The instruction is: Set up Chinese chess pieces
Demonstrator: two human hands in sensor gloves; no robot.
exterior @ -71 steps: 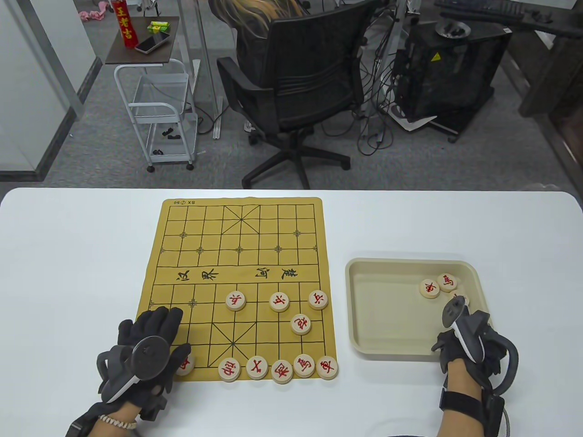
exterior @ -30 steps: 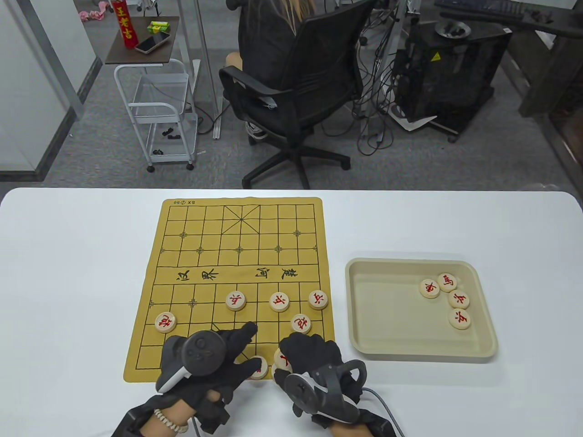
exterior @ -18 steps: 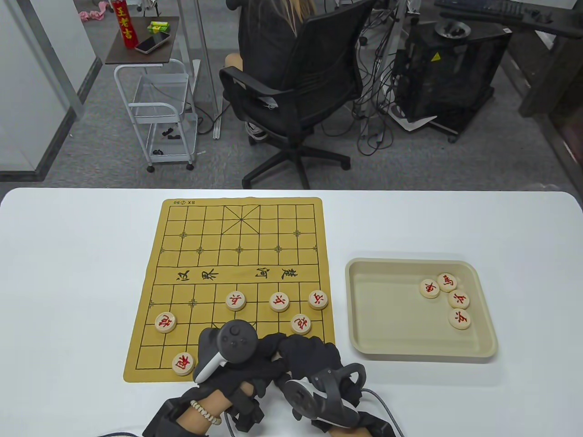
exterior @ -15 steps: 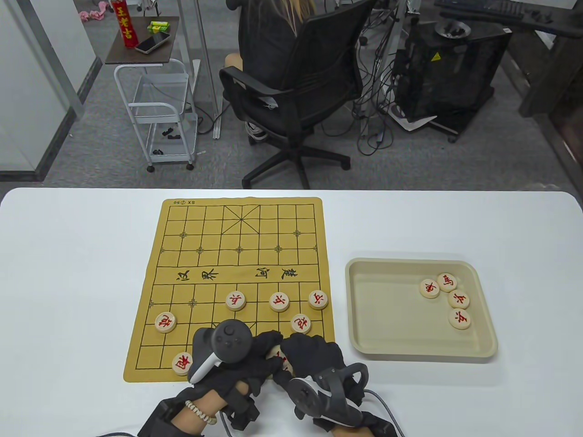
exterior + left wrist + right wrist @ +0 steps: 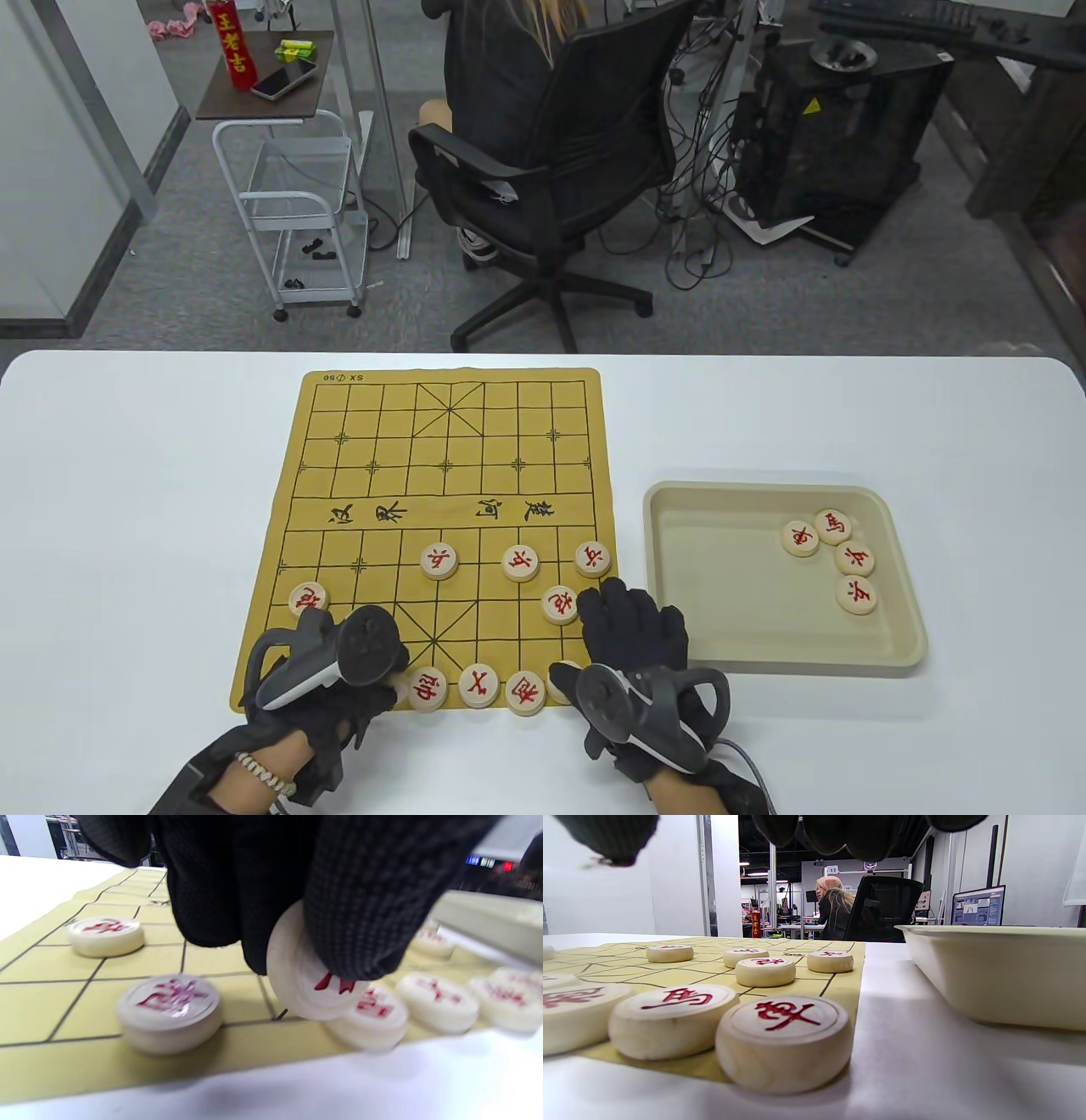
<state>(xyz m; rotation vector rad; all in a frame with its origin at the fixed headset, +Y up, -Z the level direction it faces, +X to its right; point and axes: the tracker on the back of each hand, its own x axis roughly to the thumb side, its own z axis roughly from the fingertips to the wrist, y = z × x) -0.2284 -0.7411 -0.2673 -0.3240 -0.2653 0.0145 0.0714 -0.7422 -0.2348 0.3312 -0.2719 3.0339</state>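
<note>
The left hand (image 5: 271, 891) pinches a tilted piece (image 5: 305, 980) just above the board's (image 5: 339, 475) near row — its free spot directly beneath the fingers — while the right hand (image 5: 632, 637), flat and relaxed, holds nothing.

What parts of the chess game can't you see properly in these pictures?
- Table view: the left hand covers the piece it holds.
- Left wrist view: a fingertip hides most of the held piece's character.
- Table view: the right hand covers the last two back-row pieces.
- Left wrist view: right-side pieces blurred.
</note>
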